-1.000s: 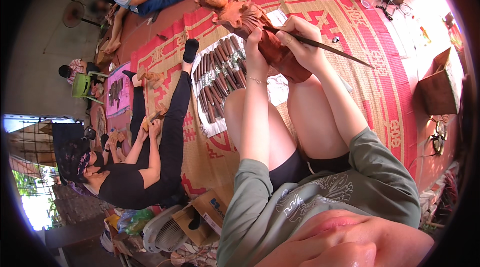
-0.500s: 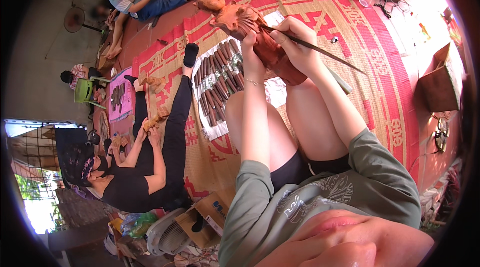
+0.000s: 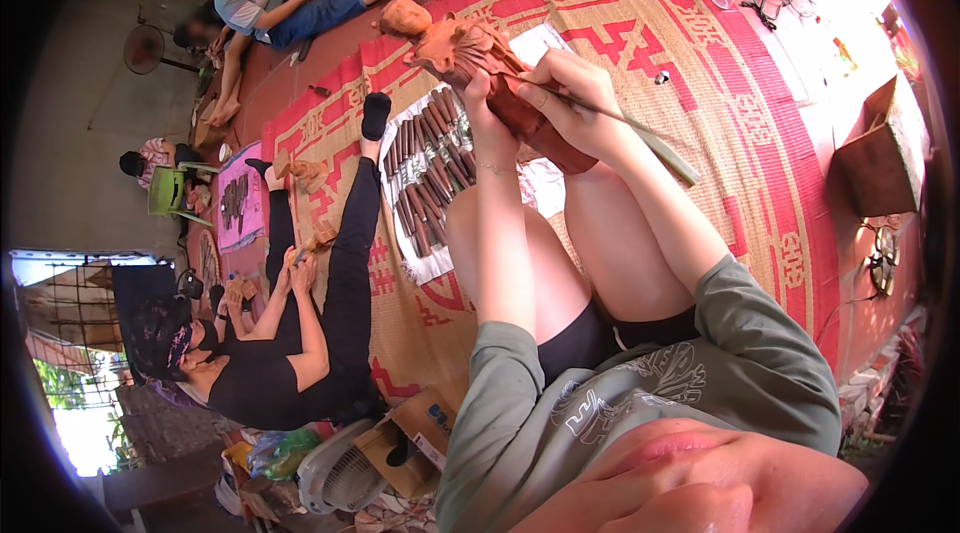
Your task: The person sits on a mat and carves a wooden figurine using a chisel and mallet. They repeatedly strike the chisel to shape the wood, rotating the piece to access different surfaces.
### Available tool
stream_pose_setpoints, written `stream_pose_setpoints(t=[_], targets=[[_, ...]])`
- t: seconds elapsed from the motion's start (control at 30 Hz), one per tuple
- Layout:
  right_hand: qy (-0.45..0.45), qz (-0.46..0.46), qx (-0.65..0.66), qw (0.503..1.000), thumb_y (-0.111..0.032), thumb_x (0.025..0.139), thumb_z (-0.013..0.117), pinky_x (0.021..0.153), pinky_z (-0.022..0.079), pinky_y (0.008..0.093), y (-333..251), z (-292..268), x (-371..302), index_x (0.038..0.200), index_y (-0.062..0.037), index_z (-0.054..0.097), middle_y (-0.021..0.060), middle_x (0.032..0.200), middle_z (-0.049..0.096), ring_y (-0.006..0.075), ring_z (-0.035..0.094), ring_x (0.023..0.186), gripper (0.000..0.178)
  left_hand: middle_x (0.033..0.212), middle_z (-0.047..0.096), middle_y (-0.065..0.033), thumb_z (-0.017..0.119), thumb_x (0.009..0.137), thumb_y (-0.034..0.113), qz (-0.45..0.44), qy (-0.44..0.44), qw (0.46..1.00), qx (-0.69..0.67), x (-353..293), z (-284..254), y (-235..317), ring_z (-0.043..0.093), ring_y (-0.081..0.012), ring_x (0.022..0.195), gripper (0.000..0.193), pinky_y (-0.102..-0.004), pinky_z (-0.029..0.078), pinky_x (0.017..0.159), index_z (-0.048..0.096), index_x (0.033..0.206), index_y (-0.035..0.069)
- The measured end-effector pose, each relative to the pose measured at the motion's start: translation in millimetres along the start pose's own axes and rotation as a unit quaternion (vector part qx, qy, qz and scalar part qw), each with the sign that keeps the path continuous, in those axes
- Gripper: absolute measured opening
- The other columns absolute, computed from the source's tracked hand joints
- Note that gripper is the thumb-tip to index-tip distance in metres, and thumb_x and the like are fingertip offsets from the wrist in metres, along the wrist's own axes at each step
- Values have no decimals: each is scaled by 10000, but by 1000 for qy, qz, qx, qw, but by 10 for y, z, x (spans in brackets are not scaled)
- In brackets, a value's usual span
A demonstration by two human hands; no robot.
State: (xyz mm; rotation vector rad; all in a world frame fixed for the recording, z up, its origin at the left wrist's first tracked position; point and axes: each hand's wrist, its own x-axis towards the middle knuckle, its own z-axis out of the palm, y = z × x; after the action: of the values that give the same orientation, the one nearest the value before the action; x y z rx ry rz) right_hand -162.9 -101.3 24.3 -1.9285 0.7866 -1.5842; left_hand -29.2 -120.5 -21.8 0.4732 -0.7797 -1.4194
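Observation:
A reddish carved wooden figure (image 3: 472,48) with a rounded head rests aslant over my knees. My left hand (image 3: 490,116) is closed around its side, thumb pressed on the carved folds. In my right hand (image 3: 582,101) I pinch a thin, dark file (image 3: 648,127). Its front end meets the figure's carved edge, while the rear end sticks out past my wrist, slightly blurred. Just beyond my left forearm, several wooden-handled carving tools (image 3: 432,168) lie in rows on a white cloth (image 3: 428,268).
Beneath me spreads a red and tan woven mat (image 3: 740,183). To the left, a seated person (image 3: 265,368) works on a small wooden carving; another person (image 3: 265,8) sits at the far left. A wooden box (image 3: 880,158) stands right, a cardboard box (image 3: 400,443) and a fan (image 3: 340,468) near left.
The figure and both hands have shifted slightly left. The file has slid along the figure and changed its angle, with less of its rear end showing clearly. Both hands keep their hold.

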Motion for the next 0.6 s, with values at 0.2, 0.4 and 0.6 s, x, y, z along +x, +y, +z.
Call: stream_pose_setpoints(t=[0.2,0.4,0.6], targets=[[58,18,14,998,-101,781,671,578,413,320,21,21,7,761,-11,554,109,677,526,241,531,627,149,1216,497,-112,516,819,505,20,27,999,15,29,-60,-44,519,-226,1080,717,-365,425,934,361,1322,18],[6,17,36,999,-91,776,676,584,418,315,68,12,-8,760,-10,564,101,679,543,219,538,640,139,1192,502,-94,523,813,507,4,-11,1000,26,-47,33,56,533,-211,1035,723,-333,437,900,364,1318,14],[55,28,48,997,-75,768,682,579,422,300,51,66,20,731,-2,549,90,652,528,197,522,609,156,1101,567,-111,544,814,462,2,29,1000,1,-36,83,63,580,-198,962,640,-329,466,861,436,1257,13]])
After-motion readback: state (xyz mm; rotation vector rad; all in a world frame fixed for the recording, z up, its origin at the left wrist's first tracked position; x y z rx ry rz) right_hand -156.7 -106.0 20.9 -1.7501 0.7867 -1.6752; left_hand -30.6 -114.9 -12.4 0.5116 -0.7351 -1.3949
